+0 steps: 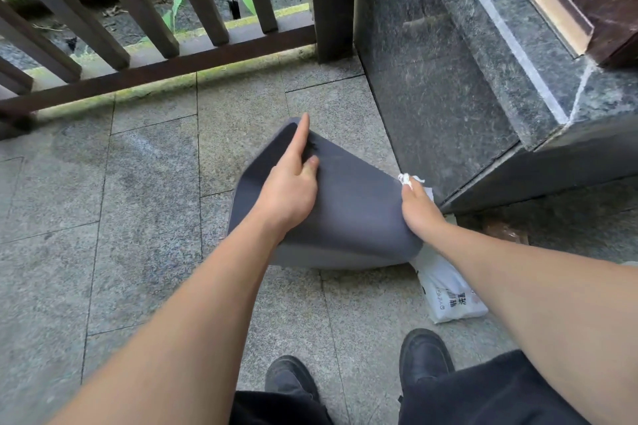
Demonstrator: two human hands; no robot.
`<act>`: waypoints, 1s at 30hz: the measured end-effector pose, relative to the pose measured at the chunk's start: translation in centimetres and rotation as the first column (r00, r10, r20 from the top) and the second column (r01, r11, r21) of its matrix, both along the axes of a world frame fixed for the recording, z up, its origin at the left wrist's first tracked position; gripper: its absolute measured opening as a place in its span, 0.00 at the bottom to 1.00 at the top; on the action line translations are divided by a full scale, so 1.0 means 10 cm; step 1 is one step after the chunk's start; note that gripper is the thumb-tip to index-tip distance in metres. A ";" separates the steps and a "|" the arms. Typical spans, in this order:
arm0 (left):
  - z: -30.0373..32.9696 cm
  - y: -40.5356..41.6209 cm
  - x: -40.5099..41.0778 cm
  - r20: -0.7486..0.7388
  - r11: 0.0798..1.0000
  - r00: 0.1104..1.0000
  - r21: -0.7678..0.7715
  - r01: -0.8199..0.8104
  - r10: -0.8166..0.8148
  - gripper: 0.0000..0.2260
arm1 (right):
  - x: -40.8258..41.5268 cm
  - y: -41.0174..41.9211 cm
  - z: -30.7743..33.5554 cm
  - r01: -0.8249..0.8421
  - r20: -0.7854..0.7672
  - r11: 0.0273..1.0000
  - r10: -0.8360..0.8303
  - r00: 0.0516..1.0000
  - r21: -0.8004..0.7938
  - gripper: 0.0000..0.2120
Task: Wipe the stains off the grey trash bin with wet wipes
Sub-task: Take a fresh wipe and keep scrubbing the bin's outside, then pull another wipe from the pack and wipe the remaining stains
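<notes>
- Head view: one smooth grey plastic trash bin (345,217) lay tipped on its side on the speckled grey stone-tile floor (138,200), its broad side facing up, just beside the dark polished granite wall base (431,79).
- Two bare hands were on the bin, one at each side.
- The left hand (290,190) rested flat on the bin's upper face, its grip loose and spread: the index finger was stretched out straight toward the far edge, the other fingers were curled lightly on the surface, and it had hold of nothing.
- A small dark mark (313,146) showed on the bin right beside that index finger.
- The right hand (419,209) pressed against the bin's right edge, its grip closed around one crumpled white wet wipe (409,179), which stuck out past the fingertips at the bin's corner.
- One white plastic wet-wipe packet with dark print (448,293) lay on the floor under the right forearm, touching the bin's near right corner.
- Two black shoes (423,355) stood on the tiles at the bottom of the view, with dark trouser legs above them.
- One dark brown railing (155,69) with several upright bars closed off the far edge of the floor.
</notes>
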State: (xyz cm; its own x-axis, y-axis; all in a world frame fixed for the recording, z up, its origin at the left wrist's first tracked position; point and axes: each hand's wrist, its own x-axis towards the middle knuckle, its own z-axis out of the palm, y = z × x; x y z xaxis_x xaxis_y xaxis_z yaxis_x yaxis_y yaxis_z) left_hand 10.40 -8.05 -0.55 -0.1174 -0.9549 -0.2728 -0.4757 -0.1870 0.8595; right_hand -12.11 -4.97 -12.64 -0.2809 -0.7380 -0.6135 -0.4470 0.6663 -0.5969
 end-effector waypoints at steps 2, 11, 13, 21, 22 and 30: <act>-0.01 -0.02 0.03 -0.017 1.000 0.999 0.000 -0.031 0.031 0.27 | 0.06 -0.03 0.11 0.010 0.011 0.999 -0.009 1.000 -0.043 0.20; -0.01 -0.01 0.19 -0.151 0.931 0.919 0.072 -0.359 0.366 0.22 | 1.38 0.11 0.98 -0.551 -0.181 0.581 0.572 0.800 -0.599 0.26; -0.02 -0.03 0.30 -0.121 0.912 0.905 0.081 -0.401 0.409 0.22 | 1.30 0.24 0.91 -0.628 -0.303 0.490 0.587 0.751 -0.605 0.25; -0.16 -0.05 0.52 -0.133 0.763 0.758 0.240 -0.600 0.639 0.29 | 0.63 0.12 0.32 -0.607 -0.440 0.613 0.422 0.793 -0.506 0.23; -0.17 -0.05 0.54 -0.133 0.757 0.753 0.249 -0.604 0.645 0.29 | 0.50 0.10 0.25 -0.543 -0.407 0.705 0.377 0.832 -0.457 0.23; -0.18 -0.04 0.66 -0.135 0.791 0.787 0.230 -0.567 0.602 0.17 | 0.07 -0.15 0.41 0.201 -0.173 0.966 -0.228 0.958 -0.162 0.17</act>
